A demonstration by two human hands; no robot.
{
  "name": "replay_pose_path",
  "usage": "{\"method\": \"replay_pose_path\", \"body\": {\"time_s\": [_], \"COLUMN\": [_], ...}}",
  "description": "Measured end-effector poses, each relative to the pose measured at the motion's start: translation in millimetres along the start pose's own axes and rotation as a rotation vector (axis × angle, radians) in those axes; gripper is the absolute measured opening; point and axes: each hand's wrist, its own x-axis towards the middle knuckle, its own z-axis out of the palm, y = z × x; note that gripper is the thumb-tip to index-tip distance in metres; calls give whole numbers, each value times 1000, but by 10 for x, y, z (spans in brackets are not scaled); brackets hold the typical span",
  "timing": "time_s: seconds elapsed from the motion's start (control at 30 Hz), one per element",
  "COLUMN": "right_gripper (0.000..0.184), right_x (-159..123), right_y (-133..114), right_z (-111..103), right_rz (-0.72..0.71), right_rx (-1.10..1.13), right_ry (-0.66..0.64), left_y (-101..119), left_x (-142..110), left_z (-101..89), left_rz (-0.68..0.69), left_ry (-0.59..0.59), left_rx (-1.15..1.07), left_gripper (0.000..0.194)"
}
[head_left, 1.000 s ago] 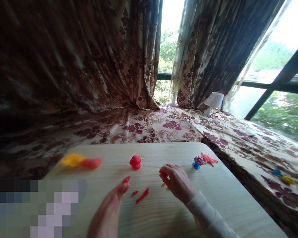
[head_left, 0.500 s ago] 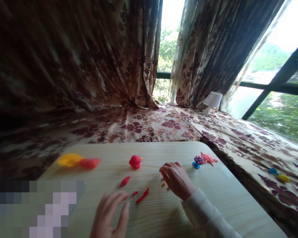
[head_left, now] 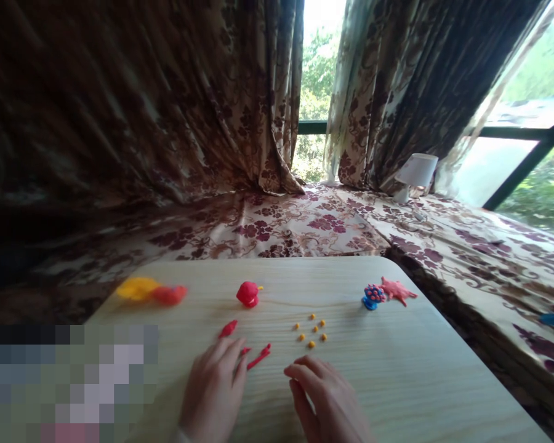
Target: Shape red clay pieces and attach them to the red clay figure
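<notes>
Red strip (head_left: 259, 356) lies on the worktop (head_left: 406, 369) just right of the nearer left hand (head_left: 215, 384), long axis slanting away rightward; that hand curls loosely, contents hidden, while the right hand (head_left: 325, 394), narrowly parted, shows 0 things held.

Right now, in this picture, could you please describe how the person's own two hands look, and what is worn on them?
The left hand and the right hand are both bare, with slim fingers; I can see no gloves, rings or markings. A bit of pale cuff seems to show at the left wrist. No sleeve shows on the right.
</notes>
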Motion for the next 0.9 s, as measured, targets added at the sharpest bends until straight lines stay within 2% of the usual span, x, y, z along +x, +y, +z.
{"method": "replay_pose_path", "body": {"time_s": [0.17,0.4,0.5,0.7,0.77,0.9], "right_gripper": [23,25,28,9,6,12], "right_x": [47,22,169,531,580,551], "right_y": [-1,-12,-138,-413,-431,-416], "right_z": [214,220,212,360,407,413], "right_rz": [18,52,90,229,252,243], "right_rx": [-47,28,34,-225,-268,-248], "right_ry": [-81,-76,-73,-160,-158,-152], "left_y": [70,-28,-57,-172,-231,-310], "left_x": [42,22,-8,-89,-122,-185], "left_z": [-1,-18,-38,-92,-106,-125], "left_rz": [-25,-62,-67,-84,-90,-134], "left_ry": [-86,-148,-135,-89,-33,30], "left_rx": [-46,-132,-175,-293,-331,-367], "left_gripper": [21,18,17,14,12,12]}}
